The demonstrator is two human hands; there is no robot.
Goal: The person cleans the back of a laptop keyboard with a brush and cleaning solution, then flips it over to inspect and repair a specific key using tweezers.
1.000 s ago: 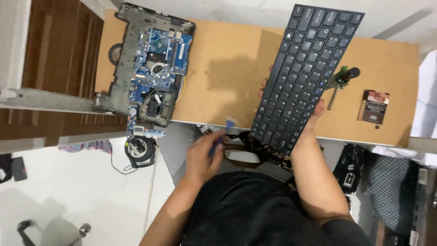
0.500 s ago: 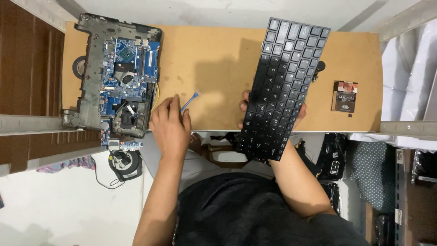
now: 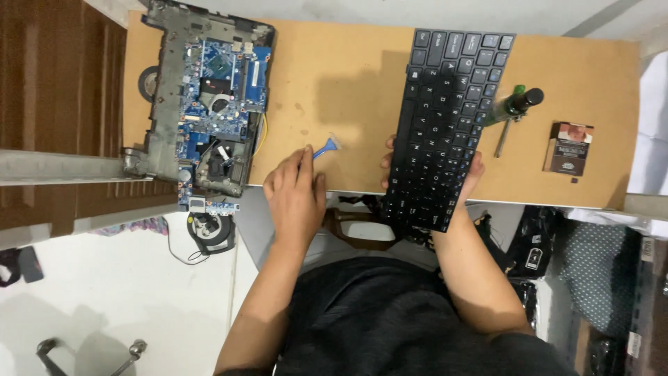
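Head view: right hand [image 3: 472, 182] clamped on black keyboard [image 3: 442, 118], left hand [image 3: 296, 193] pinching blue tool [image 3: 325, 147], opened laptop chassis [image 3: 202, 97] alongside.

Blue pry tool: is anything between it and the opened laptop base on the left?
Nothing visible. The blue pry tool sits in the left hand, and only bare tabletop lies between it and the laptop base. The keyboard is on the other side.

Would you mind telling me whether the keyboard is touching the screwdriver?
Apart. The head view shows bare tabletop between the keyboard edge and the screwdriver.
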